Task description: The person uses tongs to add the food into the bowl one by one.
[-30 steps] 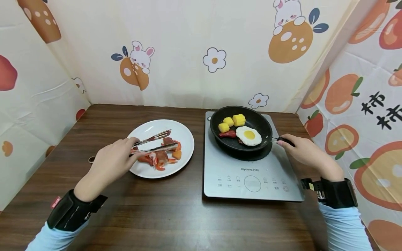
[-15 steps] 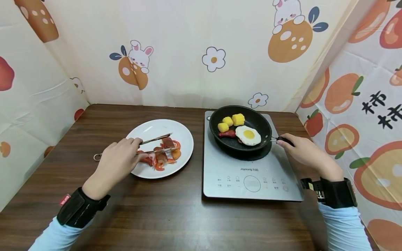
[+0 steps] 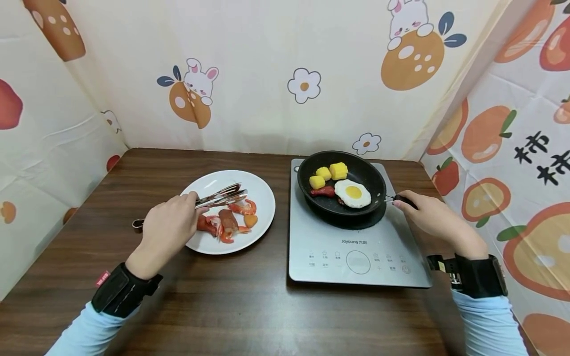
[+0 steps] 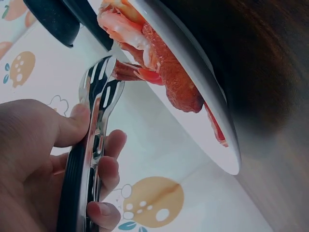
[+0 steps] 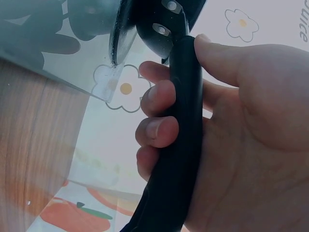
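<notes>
My left hand (image 3: 171,225) holds metal tongs (image 3: 218,197) over the white plate (image 3: 263,212). In the left wrist view the tongs' slotted tips close on a reddish-brown piece of food (image 4: 126,71), perhaps sausage. On the plate lie a sausage piece (image 3: 228,222), shrimp (image 3: 244,206) and a small orange chunk (image 3: 250,220). My right hand (image 3: 429,215) grips the black handle (image 5: 186,106) of the frying pan (image 3: 374,184). Inside the pan are a fried egg (image 3: 353,193), several yellow corn pieces (image 3: 338,171) and a red sausage (image 3: 323,191).
Beneath the pan is a silver induction cooktop (image 3: 329,237) on the right of the dark wooden table (image 3: 231,306). Printed cloth (image 3: 262,99) stands along the back and both sides.
The tongs' tips have come together on the brown piece and shifted slightly up from the other food. My left forearm has moved a little right. My right hand and the pan stay put.
</notes>
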`<action>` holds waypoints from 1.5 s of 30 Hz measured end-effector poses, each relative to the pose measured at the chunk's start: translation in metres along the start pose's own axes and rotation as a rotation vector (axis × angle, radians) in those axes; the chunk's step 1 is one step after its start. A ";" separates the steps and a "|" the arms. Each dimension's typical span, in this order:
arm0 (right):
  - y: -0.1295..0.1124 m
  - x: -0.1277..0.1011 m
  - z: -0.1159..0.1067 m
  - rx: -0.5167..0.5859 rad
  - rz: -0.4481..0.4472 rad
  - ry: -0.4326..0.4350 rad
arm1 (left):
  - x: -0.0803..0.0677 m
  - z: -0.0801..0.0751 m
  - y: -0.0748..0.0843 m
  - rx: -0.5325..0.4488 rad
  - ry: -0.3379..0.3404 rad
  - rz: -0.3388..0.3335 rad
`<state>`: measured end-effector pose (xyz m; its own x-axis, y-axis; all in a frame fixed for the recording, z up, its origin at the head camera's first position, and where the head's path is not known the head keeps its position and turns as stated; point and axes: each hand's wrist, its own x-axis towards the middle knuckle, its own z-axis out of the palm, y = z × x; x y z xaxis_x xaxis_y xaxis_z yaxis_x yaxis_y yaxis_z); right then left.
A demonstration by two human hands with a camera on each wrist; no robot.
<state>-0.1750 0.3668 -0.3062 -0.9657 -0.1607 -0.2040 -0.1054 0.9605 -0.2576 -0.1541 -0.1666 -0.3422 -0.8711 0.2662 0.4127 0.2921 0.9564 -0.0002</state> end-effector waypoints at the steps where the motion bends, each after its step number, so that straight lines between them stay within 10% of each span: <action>1: 0.000 0.000 0.000 0.000 0.001 0.002 | 0.000 0.000 0.000 -0.003 0.013 -0.004; 45: 0.003 0.004 0.003 -0.031 -0.025 0.006 | 0.003 -0.019 0.001 -0.134 -0.067 -0.180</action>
<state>-0.1785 0.3683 -0.3108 -0.9641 -0.1833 -0.1921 -0.1367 0.9628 -0.2329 -0.1491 -0.1671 -0.3239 -0.9369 0.1047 0.3336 0.1758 0.9658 0.1905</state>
